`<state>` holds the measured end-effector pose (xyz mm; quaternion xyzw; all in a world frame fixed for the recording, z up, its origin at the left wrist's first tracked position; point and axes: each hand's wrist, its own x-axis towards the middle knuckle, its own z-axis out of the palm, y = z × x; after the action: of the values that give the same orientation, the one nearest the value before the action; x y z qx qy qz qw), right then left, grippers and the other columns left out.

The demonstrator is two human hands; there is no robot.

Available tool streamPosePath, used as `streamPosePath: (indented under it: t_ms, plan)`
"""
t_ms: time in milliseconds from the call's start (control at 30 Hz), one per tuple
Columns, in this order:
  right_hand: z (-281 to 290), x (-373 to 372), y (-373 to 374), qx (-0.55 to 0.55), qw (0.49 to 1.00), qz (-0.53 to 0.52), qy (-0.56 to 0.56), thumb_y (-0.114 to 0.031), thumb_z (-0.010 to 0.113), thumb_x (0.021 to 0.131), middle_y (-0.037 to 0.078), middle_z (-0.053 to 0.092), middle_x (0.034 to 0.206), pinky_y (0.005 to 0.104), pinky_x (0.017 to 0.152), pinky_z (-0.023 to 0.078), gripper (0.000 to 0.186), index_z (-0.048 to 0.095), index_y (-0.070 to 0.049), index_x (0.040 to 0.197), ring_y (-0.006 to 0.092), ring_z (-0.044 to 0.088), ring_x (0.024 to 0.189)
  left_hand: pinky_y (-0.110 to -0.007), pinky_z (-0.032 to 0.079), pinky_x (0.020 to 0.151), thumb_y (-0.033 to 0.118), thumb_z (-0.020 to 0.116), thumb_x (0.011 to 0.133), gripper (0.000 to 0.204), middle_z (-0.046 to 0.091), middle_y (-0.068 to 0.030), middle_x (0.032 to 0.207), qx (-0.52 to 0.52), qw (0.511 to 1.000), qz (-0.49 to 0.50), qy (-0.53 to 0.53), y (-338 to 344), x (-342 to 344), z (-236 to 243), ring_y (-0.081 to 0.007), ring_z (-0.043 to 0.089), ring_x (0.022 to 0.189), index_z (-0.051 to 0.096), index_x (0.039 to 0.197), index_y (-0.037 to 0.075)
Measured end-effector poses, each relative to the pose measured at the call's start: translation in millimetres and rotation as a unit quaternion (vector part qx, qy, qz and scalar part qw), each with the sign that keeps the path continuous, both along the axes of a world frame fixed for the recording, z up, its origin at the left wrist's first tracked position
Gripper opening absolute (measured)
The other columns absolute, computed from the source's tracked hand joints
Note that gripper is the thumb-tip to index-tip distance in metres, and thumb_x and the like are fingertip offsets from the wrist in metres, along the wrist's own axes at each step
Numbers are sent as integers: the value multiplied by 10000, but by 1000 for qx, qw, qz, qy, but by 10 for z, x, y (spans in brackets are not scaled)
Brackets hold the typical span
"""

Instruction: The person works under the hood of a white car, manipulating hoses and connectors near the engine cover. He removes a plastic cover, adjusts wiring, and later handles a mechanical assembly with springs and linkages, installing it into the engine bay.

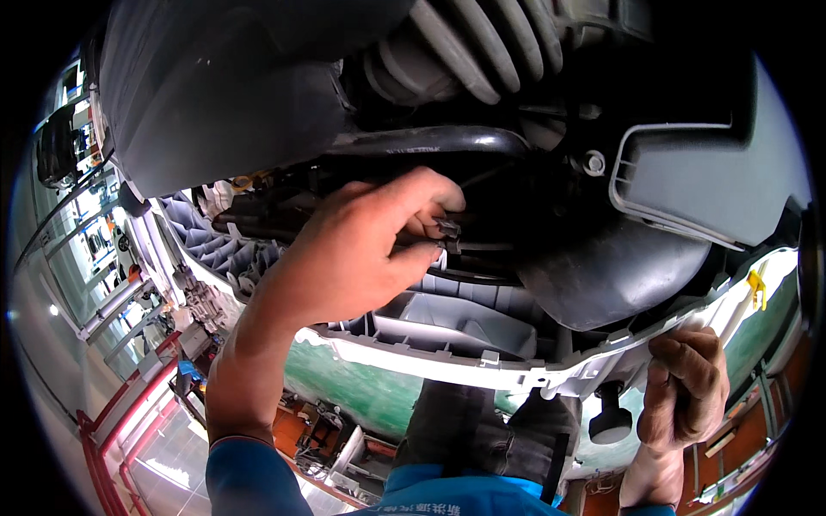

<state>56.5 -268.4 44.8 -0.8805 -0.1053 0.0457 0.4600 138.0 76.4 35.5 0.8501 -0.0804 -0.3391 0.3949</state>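
My left hand (366, 236) reaches over the white bumper edge (430, 358) into the front of a vehicle. Its thumb and fingers are pinched around a small dark plug-like piece (447, 229), whose exact kind is unclear. A dark cable or rod (486, 247) runs just right of the fingertips. Low on the right, my right hand (688, 387) is held with curled fingers beside the outer side of the bumper edge. Whatever it may hold is hidden. To its left, a black piece with a round end (609, 421) hangs below the bumper edge.
Above my left hand are a black curved pipe (430, 140) and a ribbed grey hose (473, 52). A smooth black duct (615, 275) and a grey plastic box (705, 172) lie to the right. A yellow clip (756, 290) sits on the bumper edge. Red rails (129, 421) stand lower left.
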Motion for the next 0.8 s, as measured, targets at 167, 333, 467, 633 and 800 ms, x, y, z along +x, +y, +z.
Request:
streamPosePath:
  t_ms: [167,333,467,633,800]
  plan:
    - [4,-36,-23,35,999,12,27,10,659,946,146,676,980,321,805,480,159,692,0,1101,227,620,882,-366,547,1025,-36,712,919,418,754,-130,1205,19,987,160,12,245,-31,52,-186,708,1145,657,1333,-19]
    - [-30,-67,-18,1,1000,-17,-4,-4,694,859,139,708,904,355,712,503,208,706,-24,1066,228,629,775,-374,532,1055,21,677,958,338,756,-127,1199,35,991,65,111,549,11,-27,-215,709,1161,681,1293,-22]
    - [-35,-72,-31,15,1000,-24,9,17,671,885,141,691,935,331,756,494,202,701,-8,1083,219,623,820,-372,535,1037,34,686,945,319,753,-142,1168,25,994,15,101,603,41,-75,-234,713,1132,677,1260,-18]
    - [-27,-74,-17,11,1000,-28,9,-2,656,921,135,678,961,314,772,489,162,695,4,1078,203,619,839,-385,540,894,81,787,890,321,694,-128,985,23,992,-26,123,526,95,-116,-232,667,937,646,1169,6]
    - [-37,-67,6,11,999,-44,-6,2,669,891,130,683,895,329,755,505,143,704,12,1029,219,625,805,-358,524,798,14,847,819,496,649,-93,940,23,997,10,70,473,8,-98,-208,618,856,641,1269,51]
